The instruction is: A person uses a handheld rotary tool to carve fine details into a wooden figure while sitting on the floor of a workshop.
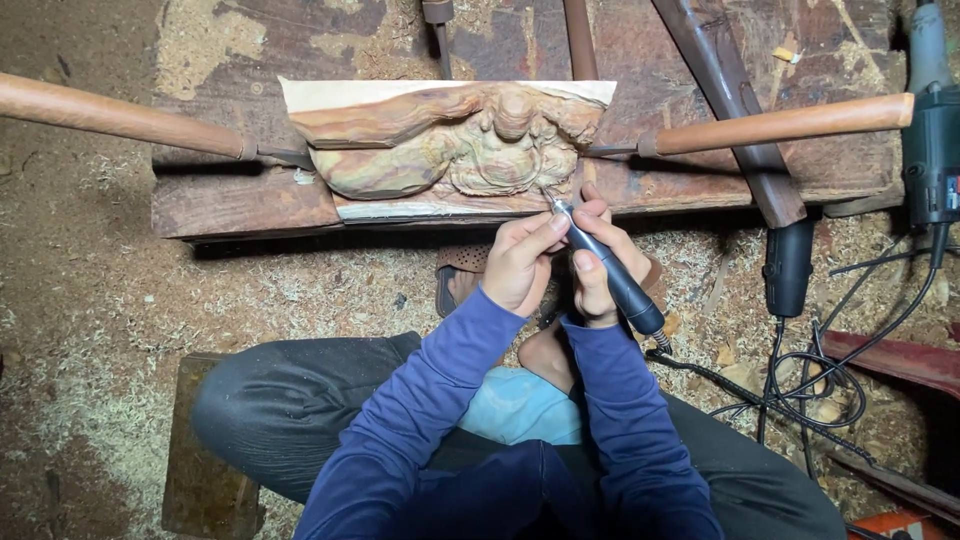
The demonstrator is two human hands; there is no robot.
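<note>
A carved wooden block [450, 145] with a raised figure lies on a rough wooden workbench [240, 205]. Both hands grip a dark pen-shaped rotary tool [610, 270], whose tip touches the lower right edge of the carving. My left hand [520, 262] steadies the tool's front near the tip. My right hand [598, 268] wraps the tool's body, and its cable runs off to the right.
Two long wooden-handled chisels [110, 117] [790, 122] point at the block from left and right. A power drill [933, 130] and another black tool [788, 265] with tangled cables [810, 385] lie on the right. Sawdust covers the floor. A small wooden stool [205, 480] sits beneath me.
</note>
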